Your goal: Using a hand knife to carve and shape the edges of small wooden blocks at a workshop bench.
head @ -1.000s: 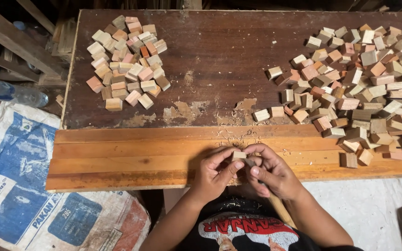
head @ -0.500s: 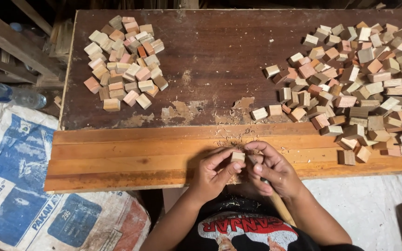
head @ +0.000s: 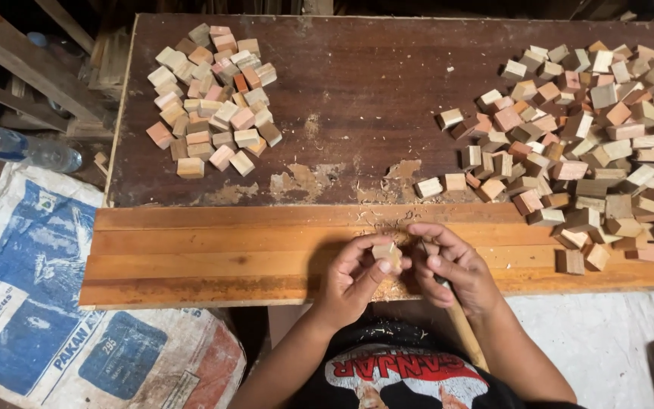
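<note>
My left hand [head: 353, 276] pinches a small pale wooden block [head: 385, 252] over the orange plank [head: 213, 254] at the table's near edge. My right hand [head: 452, 265] is closed around a tool with a wooden handle [head: 459, 326] that sticks back toward my body; its tip meets the block. Wood shavings [head: 380, 220] lie on the plank just beyond my hands. A small heap of wooden blocks [head: 213, 98] sits at the far left of the dark table. A much larger heap of blocks [head: 592, 144] spreads over the right side.
The dark brown table top [head: 357, 83] has worn pale patches in its middle. On the floor to the left lie a blue and white woven sack [head: 47, 303] and a clear plastic bottle [head: 17, 148]. Timber pieces [head: 32, 60] lean at the far left. White sheeting [head: 592, 341] lies at lower right.
Both hands stay at the same place on the plank. The fingers shift slightly around the small block; the heaps have not moved.
</note>
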